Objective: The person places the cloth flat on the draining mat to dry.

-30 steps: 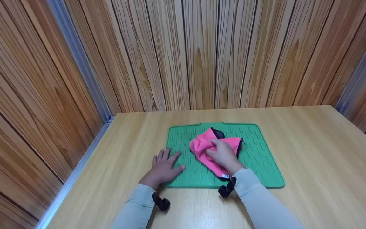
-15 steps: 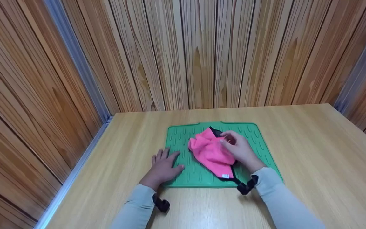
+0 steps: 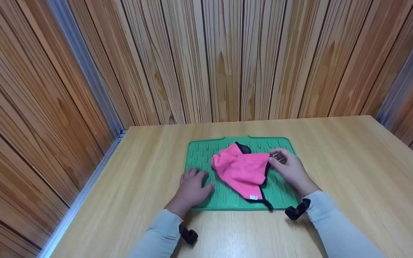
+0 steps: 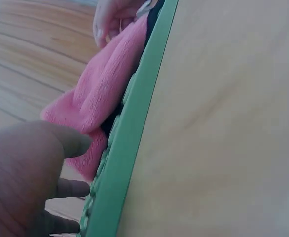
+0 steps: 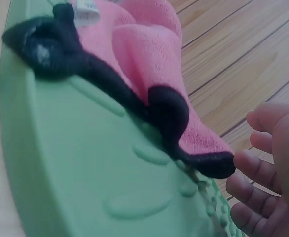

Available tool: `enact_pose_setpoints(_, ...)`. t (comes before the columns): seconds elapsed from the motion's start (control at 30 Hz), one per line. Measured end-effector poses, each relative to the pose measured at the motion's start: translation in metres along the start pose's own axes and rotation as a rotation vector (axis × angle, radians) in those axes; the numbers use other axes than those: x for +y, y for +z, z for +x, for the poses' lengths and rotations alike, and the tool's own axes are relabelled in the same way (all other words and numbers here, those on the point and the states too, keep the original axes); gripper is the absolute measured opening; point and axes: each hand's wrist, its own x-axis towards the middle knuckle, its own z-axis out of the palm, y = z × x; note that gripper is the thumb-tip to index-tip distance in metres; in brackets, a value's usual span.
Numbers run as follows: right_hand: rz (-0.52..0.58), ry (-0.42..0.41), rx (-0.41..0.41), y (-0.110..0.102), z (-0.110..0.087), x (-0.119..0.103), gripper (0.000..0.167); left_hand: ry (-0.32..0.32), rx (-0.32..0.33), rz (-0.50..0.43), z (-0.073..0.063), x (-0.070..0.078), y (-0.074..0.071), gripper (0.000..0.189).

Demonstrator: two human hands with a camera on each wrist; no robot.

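A pink cloth (image 3: 242, 168) with black edging and a small white tag lies crumpled on a green ribbed mat (image 3: 206, 147). My right hand (image 3: 292, 171) is at the cloth's right corner. In the right wrist view, the fingers (image 5: 255, 165) of that hand are loosely bent, a fingertip at the black-edged corner and the thumb apart from it. My left hand (image 3: 194, 188) rests at the mat's left side with fingers spread, left of the cloth. The left wrist view shows its fingers (image 4: 73, 187) by the mat's rim, close to the pink fabric.
The mat lies on a light wooden table (image 3: 149, 165). Wood-plank walls (image 3: 228, 64) rise behind and at the sides, with a metal strip (image 3: 84, 68) along the left corner. A dark device (image 3: 188, 234) hangs at each wrist.
My right hand has let go of the cloth's middle and moved right to its corner. The cloth's right side is more spread out. My left hand has shifted slightly right.
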Motion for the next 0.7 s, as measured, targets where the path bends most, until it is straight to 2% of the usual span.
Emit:
enact_pose_setpoints(0.17, -0.04, 0.02, 0.014, 0.002, 0.0, 0.004, 0.033, 0.027, 0.045, -0.025, 0.001, 0.006, 0.011, 0.043)
enact_pose_setpoints(0.43, -0.09, 0.04, 0.009, 0.007, 0.001, 0.008, 0.037, -0.07, 0.051, -0.13, 0.0, 0.025, 0.023, 0.037)
enact_pose_setpoints(0.6, -0.134, 0.024, -0.012, 0.01, 0.0, 0.008, 0.042, -0.116, 0.054, -0.136, -0.001, 0.034, 0.033, 0.047)
enact_pose_setpoints(0.7, -0.128, 0.004, -0.032, 0.012, 0.001, 0.009, 0.045, -0.145, 0.082, -0.131, -0.001, 0.041, 0.039, 0.054)
